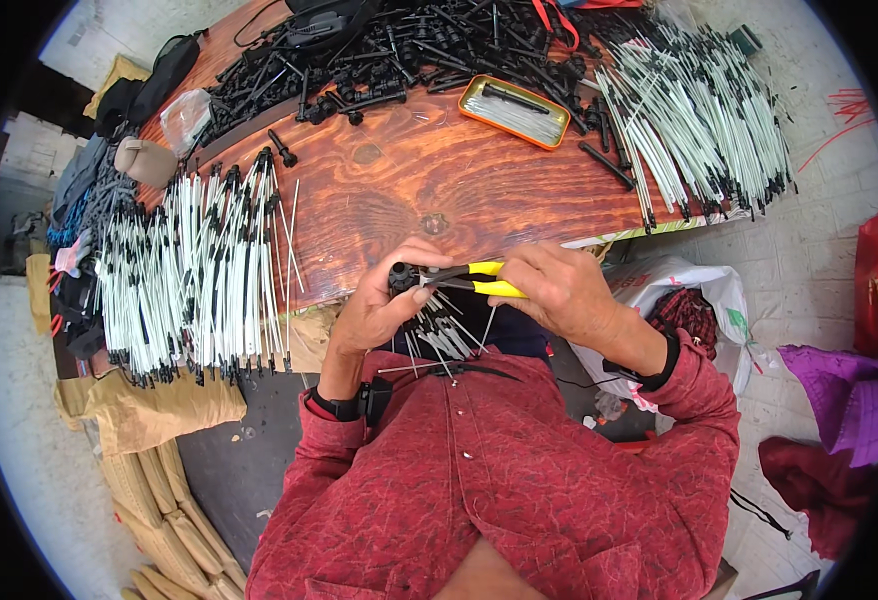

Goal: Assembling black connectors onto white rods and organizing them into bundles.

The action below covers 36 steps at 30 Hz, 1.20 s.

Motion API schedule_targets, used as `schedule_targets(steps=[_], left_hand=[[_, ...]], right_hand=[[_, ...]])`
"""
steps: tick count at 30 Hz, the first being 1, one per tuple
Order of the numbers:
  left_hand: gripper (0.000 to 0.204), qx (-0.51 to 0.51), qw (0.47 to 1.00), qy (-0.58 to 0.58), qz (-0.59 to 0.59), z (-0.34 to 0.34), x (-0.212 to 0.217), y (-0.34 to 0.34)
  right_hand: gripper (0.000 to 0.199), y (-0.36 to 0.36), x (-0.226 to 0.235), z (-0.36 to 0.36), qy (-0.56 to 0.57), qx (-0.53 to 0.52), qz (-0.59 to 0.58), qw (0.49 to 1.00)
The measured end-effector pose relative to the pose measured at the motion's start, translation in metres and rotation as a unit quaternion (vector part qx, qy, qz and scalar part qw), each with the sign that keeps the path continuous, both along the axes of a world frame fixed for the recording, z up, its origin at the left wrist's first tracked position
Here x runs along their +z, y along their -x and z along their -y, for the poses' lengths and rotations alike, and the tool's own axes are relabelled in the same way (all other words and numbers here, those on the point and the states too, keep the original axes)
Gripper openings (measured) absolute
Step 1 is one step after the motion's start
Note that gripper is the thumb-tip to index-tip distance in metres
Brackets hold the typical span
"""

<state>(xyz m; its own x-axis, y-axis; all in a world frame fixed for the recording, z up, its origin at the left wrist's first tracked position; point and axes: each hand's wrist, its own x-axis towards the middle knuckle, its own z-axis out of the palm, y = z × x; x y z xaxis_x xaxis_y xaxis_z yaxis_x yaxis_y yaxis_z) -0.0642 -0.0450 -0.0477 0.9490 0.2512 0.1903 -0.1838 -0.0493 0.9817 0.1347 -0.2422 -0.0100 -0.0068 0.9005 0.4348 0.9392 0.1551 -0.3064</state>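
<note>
My right hand (559,290) is closed around the yellow handles of a pair of pliers (497,289), in front of the table's near edge. The dark jaws point left and reach between the fingers of my left hand (367,318). That hand pinches a black plastic piece with a rounded end (400,276); its fingers partly hide the piece and the tips of the jaws. Just below, over my lap, lies a loose bunch of thin white rods with black ends (444,335).
A wooden table (389,190) stands ahead. White rods with black ends (189,270) lie in a bundle at left, with another bundle (709,120) at far right. Behind are heaped black plastic pieces (389,50) and an open tin (514,112). A white plastic bag (649,280) sits at right.
</note>
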Motion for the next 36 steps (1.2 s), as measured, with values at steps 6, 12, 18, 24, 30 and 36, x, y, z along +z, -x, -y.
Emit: schedule_targets(steps=[6,12,18,24,30,36], left_hand=[[0.039,0.002,1.0,0.01,-0.001,0.002,0.001,0.0],[0.034,-0.009,0.999,0.032,-0.004,0.001,0.004,0.001],[0.04,-0.011,1.0,0.026,0.004,-0.001,0.001,0.0],[0.043,-0.014,0.999,0.033,-0.009,-0.002,0.002,0.0],[0.052,-0.012,1.0,0.017,-0.008,-0.001,0.002,-0.002],[0.077,-0.009,1.0,-0.021,0.0,-0.002,-0.002,0.0]], right_hand=[[0.031,-0.002,0.0,-0.001,0.001,0.009,-0.009,1.0],[0.03,-0.004,0.002,-0.002,0.016,0.01,0.004,1.0],[0.03,-0.007,-0.002,-0.007,0.007,0.02,-0.005,1.0],[0.03,-0.01,0.0,-0.008,0.041,0.025,-0.019,0.999],[0.034,-0.021,0.007,-0.008,0.102,0.061,-0.03,0.992],[0.049,-0.034,0.048,-0.01,0.478,0.047,-0.458,0.748]])
